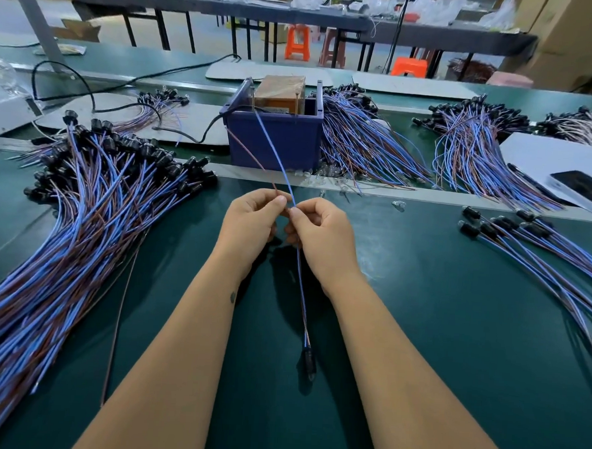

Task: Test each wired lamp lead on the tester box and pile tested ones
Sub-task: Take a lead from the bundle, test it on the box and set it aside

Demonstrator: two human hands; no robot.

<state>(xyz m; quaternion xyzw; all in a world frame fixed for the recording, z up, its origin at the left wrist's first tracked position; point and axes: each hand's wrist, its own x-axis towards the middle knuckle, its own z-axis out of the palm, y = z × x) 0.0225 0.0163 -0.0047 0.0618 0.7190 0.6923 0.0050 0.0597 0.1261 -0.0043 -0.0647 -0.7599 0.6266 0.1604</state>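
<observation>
Pinching one lamp lead (301, 286), fingers of left hand (250, 222) and right hand (321, 232), before tester box (275, 141).

Matt green table mat (419, 333), glossy blue plastic tester box (274, 144), plastic-sheathed leads (81, 230).

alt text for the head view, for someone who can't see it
Two hands, left hand and right hand, pinch one lamp lead, its blue and brown wires reaching the blue tester box. Big piles of leads lie on the green table.

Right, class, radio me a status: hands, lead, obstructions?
Left hand and right hand both pinch one lead. Wire ends reach the tester box. Nothing in the way.
</observation>
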